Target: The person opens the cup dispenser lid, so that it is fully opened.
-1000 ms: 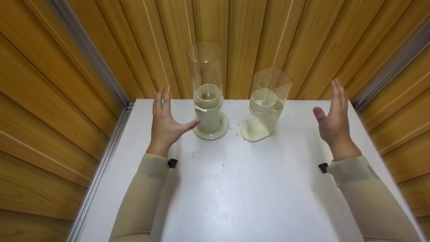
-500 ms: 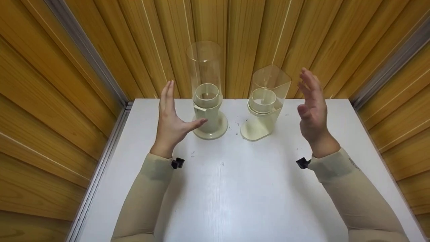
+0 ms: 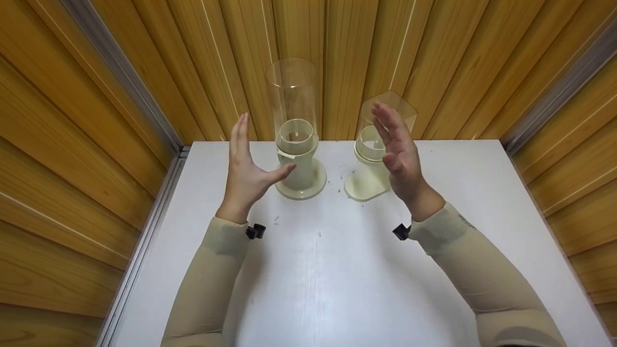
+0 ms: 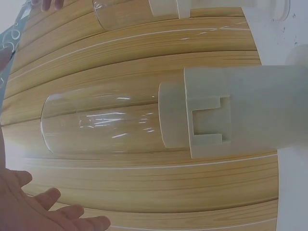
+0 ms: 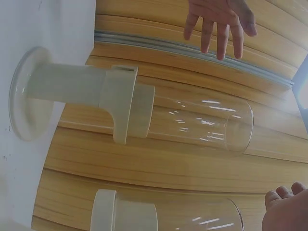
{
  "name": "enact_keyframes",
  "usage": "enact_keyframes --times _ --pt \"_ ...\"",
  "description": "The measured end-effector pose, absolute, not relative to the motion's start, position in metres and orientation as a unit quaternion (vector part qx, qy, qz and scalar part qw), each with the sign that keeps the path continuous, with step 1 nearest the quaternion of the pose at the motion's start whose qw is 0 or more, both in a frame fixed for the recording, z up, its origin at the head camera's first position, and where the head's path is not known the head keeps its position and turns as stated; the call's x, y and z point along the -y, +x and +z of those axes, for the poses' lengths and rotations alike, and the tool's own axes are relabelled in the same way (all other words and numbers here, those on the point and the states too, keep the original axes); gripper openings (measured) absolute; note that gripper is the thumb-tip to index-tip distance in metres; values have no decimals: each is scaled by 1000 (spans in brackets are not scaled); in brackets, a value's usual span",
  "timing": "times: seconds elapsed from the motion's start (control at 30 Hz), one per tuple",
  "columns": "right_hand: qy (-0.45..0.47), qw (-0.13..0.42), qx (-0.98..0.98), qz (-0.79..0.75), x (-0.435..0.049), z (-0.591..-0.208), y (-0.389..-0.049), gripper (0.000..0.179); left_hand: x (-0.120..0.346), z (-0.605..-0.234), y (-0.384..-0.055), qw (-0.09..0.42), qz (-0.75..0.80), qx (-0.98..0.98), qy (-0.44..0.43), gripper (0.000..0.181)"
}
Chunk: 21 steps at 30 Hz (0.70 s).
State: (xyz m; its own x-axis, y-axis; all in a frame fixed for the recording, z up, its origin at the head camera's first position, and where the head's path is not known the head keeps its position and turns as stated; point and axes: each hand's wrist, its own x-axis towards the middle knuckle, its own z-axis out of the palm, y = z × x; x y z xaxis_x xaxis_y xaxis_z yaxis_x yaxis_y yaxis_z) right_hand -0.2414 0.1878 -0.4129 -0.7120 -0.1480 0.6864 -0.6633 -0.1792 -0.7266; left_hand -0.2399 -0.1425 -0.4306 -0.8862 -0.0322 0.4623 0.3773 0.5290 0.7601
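Note:
Two cream stands with clear tubes on top stand upright at the back of the table. The taller one (image 3: 302, 178), on a round base, has a round clear tube (image 3: 291, 103) around a cream ring. The shorter one (image 3: 364, 185) has a clear tube (image 3: 409, 118) with an angular rim. My left hand (image 3: 245, 176) is raised left of the taller stand, fingers straight and thumb spread; its thumb overlaps the stand in the head view. My right hand (image 3: 404, 161) hangs in front of the shorter stand, partly hiding it. Both hands hold nothing.
The white table (image 3: 318, 284) carries a few small dark specks. Yellow wood-patterned walls (image 3: 347, 48) rise close behind and at both sides. A metal rail (image 3: 144, 255) runs along the left edge. A black wrist mount (image 3: 401, 232) sticks out from the right sleeve.
My right hand has moved left, from beside the right wall to in front of the shorter stand. My left hand has shifted slightly right. Both stands keep their places.

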Motion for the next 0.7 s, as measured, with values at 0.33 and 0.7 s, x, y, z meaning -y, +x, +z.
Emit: enact_keyframes --times 0.33,0.7 --pt "267 85 644 711 -155 -433 -254 138 139 -439 -254 195 -490 844 -94 143" --pt "213 30 650 729 -128 -455 -276 150 134 -465 -273 142 -522 839 -60 143"
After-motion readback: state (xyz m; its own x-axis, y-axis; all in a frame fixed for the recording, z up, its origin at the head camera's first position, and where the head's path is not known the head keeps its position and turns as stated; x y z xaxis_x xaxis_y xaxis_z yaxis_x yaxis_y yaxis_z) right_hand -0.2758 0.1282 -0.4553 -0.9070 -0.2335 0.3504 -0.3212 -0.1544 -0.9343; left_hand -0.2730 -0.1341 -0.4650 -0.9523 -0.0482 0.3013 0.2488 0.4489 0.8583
